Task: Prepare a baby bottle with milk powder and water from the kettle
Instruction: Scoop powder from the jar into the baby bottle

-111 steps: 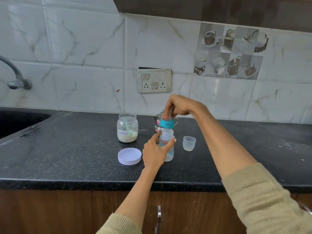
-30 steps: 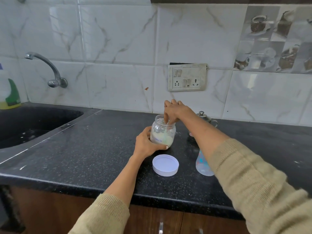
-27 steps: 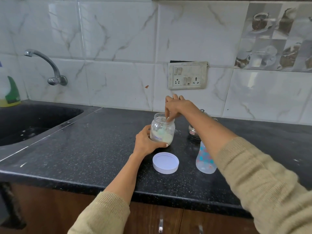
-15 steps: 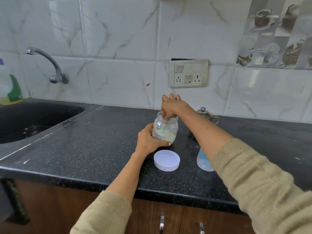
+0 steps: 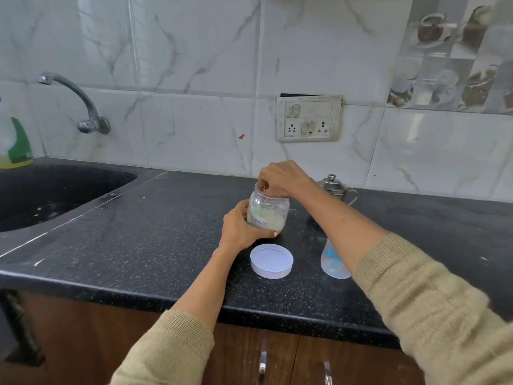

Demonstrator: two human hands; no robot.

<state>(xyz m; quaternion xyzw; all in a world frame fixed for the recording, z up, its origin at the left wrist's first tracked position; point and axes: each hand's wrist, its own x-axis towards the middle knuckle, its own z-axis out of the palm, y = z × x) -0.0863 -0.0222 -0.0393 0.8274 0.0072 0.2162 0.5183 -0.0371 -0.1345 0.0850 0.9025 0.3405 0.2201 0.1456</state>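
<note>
Left hand [image 5: 241, 227] grips jar [image 5: 268, 215] mid-counter [image 5: 138, 234]; right hand [image 5: 280, 177] fingers curled inside its mouth, grasp not discernible.

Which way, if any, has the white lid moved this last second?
No: the lid still lies just left of the standing baby bottle, same gap.

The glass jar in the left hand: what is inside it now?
Pale milk powder fills the lower part of the glass jar. The right hand reaches its fingers in through the open mouth. Whether they hold a scoop cannot be seen; the hand covers it.
</note>
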